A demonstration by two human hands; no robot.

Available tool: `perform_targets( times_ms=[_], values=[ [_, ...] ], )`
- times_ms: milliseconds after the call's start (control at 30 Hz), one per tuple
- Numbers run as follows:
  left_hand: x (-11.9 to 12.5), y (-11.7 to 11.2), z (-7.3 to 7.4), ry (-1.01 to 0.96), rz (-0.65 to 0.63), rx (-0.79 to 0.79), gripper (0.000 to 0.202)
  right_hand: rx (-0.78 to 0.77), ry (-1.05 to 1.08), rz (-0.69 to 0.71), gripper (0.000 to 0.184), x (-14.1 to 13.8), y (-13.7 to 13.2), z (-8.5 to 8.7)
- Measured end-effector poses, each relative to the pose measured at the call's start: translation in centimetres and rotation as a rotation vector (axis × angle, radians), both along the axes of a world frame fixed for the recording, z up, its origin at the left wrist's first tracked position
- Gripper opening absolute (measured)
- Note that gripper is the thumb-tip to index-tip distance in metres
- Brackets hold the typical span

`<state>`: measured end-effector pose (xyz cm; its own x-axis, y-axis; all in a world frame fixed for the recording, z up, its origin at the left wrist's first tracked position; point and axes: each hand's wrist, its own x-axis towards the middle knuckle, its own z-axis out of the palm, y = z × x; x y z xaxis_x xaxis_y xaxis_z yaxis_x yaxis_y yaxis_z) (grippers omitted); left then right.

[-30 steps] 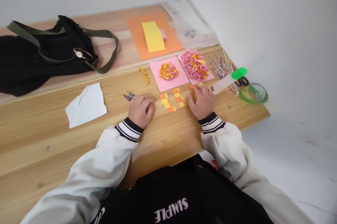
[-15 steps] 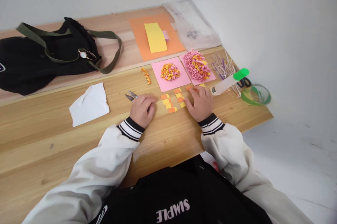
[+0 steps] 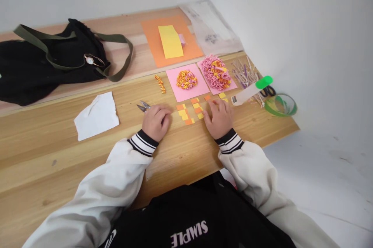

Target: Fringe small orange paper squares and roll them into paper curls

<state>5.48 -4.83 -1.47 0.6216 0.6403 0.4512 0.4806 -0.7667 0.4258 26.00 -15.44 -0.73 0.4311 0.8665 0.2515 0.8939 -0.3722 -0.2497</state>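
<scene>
My left hand (image 3: 155,121) is curled on the table over a small pair of metal snips (image 3: 143,106). Their pointed blades stick out past its back, a little apart, and the handles are hidden under the hand. To its right lie short rows of small orange and yellow paper pieces (image 3: 184,112). A second row (image 3: 197,105) runs beside the thumb of my right hand (image 3: 219,119). That hand rests with its fingers apart, fingertips just below a single orange piece (image 3: 207,97) and some yellow pieces (image 3: 222,95). Whatever lies under its fingers is hidden.
Two pink sheets (image 3: 177,94) bear heaps of pink, orange and yellow stamens (image 3: 217,72). At right are a glue bottle (image 3: 246,95) with a green cap, black-handled scissors (image 3: 264,92), stems and green tape (image 3: 274,110). White paper (image 3: 97,116) and a black bag (image 3: 67,57) lie left.
My right hand has drawn slightly back toward me, uncovering more of the orange and yellow pieces by its fingertips. My left hand stays over the snips. The view has shifted a little.
</scene>
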Motion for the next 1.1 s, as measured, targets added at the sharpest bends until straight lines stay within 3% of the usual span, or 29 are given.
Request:
perform_targets(
  times_ms=[333, 567, 933, 1100],
  values=[
    [0.0, 0.0, -0.2, 0.008, 0.005, 0.0, 0.015, 0.074, 0.021, 0.024, 0.036, -0.1, -0.3, -0.3],
    [0.0, 0.1, -0.1, 0.006, 0.01, 0.004, 0.015, 0.239, 0.025, -0.231, 0.036, 2.8, -1.3, -1.3],
    [-0.1, 0.1, 0.1, 0.025, -0.003, -0.008, 0.014, 0.141, 0.073, -0.224, 0.035, 2.7, -1.0, -1.3],
    [0.0, 0.1, 0.2, 0.024, -0.002, 0.006, 0.014, 0.168, 0.054, -0.225, 0.036, 2.8, -1.0, -1.8]
  ],
)
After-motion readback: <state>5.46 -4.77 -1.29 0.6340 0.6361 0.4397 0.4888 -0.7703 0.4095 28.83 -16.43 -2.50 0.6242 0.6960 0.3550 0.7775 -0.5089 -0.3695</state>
